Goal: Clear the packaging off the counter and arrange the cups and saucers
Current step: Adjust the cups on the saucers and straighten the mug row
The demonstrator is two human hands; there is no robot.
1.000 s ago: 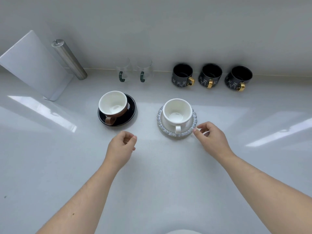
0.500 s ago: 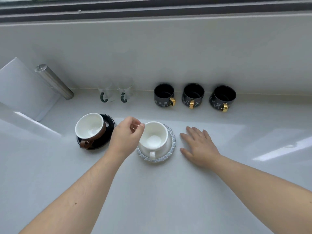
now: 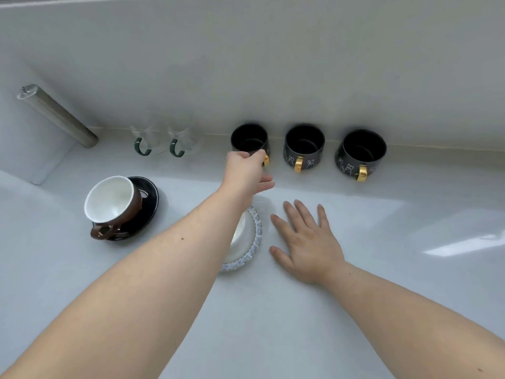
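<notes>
A: What has changed?
B: Your left hand [image 3: 247,170] has left the white cup [image 3: 243,236] and now pinches the far black mug [image 3: 249,139].
A: The right hand [image 3: 306,239]?
B: Flat, fingers spread, beside the saucer [image 3: 255,228]; arranging continues

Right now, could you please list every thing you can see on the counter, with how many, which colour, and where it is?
black mugs: 3, black with gold handles, in a row at the back wall, right of centre
glass cups: 2, clear with green handles, at the back wall, left of the black mugs
brown cup: 1, brown outside and white inside, on the black saucer, left
black saucer: 1, black, under the brown cup
white cup: 1, white, centre, partly hidden by the left forearm
patterned saucer: 1, blue and white, under the white cup
metal cylinder: 1, silver, back left
counter: 1, white
left hand: 1, at the leftmost black mug
right hand: 1, open, flat on the counter beside the patterned saucer
</notes>
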